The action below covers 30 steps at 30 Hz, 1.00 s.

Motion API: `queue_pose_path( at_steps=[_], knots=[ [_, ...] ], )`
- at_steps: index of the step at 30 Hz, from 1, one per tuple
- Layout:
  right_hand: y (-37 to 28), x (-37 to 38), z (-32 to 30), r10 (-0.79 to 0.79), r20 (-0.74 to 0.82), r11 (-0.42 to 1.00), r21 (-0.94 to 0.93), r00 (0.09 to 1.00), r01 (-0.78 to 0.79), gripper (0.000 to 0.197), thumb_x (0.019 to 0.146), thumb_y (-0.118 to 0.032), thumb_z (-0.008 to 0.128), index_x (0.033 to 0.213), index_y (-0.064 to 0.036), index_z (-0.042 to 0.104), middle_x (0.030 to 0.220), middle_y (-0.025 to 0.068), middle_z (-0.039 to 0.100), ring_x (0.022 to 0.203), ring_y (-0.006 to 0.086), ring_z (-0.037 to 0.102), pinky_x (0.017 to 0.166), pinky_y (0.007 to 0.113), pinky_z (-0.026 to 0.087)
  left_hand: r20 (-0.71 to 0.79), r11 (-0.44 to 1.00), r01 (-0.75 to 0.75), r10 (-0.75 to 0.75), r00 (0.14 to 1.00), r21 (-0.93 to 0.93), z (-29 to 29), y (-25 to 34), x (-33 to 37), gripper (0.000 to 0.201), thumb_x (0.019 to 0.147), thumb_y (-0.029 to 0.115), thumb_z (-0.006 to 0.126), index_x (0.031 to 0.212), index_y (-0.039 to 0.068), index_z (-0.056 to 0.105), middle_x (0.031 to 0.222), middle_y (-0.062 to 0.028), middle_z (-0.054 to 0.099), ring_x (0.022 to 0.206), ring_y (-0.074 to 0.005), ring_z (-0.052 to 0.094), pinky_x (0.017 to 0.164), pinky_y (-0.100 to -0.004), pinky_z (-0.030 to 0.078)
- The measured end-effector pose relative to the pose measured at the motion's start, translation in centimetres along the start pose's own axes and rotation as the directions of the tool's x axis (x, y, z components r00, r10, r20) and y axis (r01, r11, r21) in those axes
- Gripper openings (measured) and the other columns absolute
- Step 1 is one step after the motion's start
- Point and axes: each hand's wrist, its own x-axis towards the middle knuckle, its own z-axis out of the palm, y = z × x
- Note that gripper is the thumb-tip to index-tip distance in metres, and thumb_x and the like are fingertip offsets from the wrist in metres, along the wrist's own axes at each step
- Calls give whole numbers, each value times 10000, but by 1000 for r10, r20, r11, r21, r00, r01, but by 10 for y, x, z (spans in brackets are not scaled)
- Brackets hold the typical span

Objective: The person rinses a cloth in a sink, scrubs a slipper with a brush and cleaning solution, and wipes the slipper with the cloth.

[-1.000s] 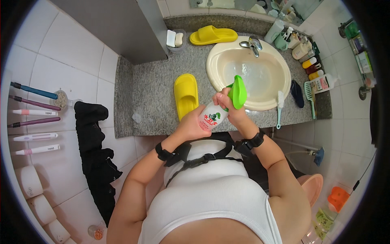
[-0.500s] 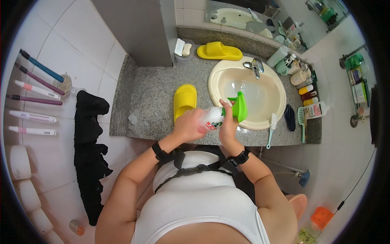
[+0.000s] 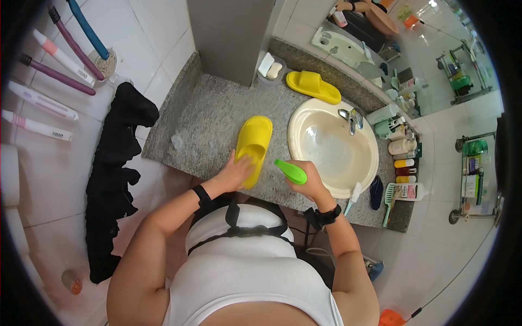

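Landmark: the cream washbasin [image 3: 348, 179] sunk into the grey speckled counter [image 3: 206, 125]; every place below is told from it.
Change, left hand: a second ago both hands were together on the spray bottle in front of the basin; now the left hand [image 3: 235, 173] has let go of it and lies flat on the heel end of the near yellow slipper [image 3: 253, 145], fingers spread, pressing rather than gripping.
Change, right hand: the right hand [image 3: 311, 183] now carries the bottle alone, closed round its neck under the green spray head [image 3: 290, 171], at the basin's near-left rim.
Bottle body: hidden behind the right hand; only the green head shows.
Near slipper: just left of the basin, sole down on the counter.
Second yellow slipper [image 3: 313, 87]: beyond the basin, near the mirror [image 3: 391, 32], untouched.
Meaning: judging by the split of the hands, the work appears to turn from handling the bottle to the near slipper, one hand steadying it and the nozzle pointing its way.
Not visible: any spray or wetness on the slipper.
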Motion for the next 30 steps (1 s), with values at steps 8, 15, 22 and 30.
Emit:
queue_pose_path(
  at_steps=[8,15,22,30],
  knots=[
    [17,5,35,149,80,989,-10,986,-149,95,729,-130,628,794,-61,635,731,194,626,695,422,591,613,450,487,-10,984,63,-66,998,-166,-4,-16,-33,501,790,165,688,1251,39,538,1423,-156,413,1359,-318,354,1087,-613,262],
    [21,-1,34,168,80,985,-47,983,-164,103,724,-134,630,791,-56,644,748,200,636,702,420,599,623,446,491,-20,962,45,-53,998,-271,-5,-20,-38,582,781,251,729,1276,21,525,1457,-176,386,1350,-339,373,1107,-503,296],
    [17,-6,37,235,101,966,83,967,-243,211,789,-252,712,868,-58,687,760,175,658,664,361,628,616,403,503,-169,974,75,-112,979,-213,-5,-6,-16,697,724,455,760,1181,-19,530,1252,-211,469,1154,-387,506,991,-495,402],
    [14,-9,43,239,-5,970,-42,971,-239,256,802,-315,746,874,-73,702,749,155,658,666,360,625,608,393,502,-41,816,498,-531,846,-293,11,1,7,872,628,541,822,1141,-19,392,1083,-204,477,883,-365,641,713,-454,540]
  ],
)
